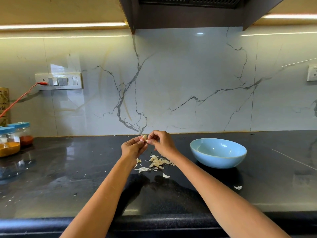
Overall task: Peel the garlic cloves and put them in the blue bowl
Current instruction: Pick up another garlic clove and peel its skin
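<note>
So this is mid-peel. The left hand (133,148) has its fingers curled round a single garlic clove (145,137), holding it up above the dark surface (68,177) with the pale tip poking out at the top. The right hand (160,142) is right up against it, thumb and fingertips pinched tight on what looks like a bit of skin at the clove's side; too small to tell how much skin is left on it. Both grips are closed down small, nothing loose about either one.

Directly under the hands sits a pile of peels (158,162), with a few stray flakes scattered around it, one nearer the front edge and one off toward the right. The blue bowl (218,152) is just to the right of the pile, well within reach of the right hand. From this angle I can't see any cloves in it, though the near wall hides part of the bottom.

My read: the peeling step is in hand, not the drop-off. Next move probably calls for pulling that last skin clear, letting it fall on the pile, then carrying the bare clove over the rim and releasing it.

Spice jars with blue lids (10,140) sit far left, out of the way.
</note>
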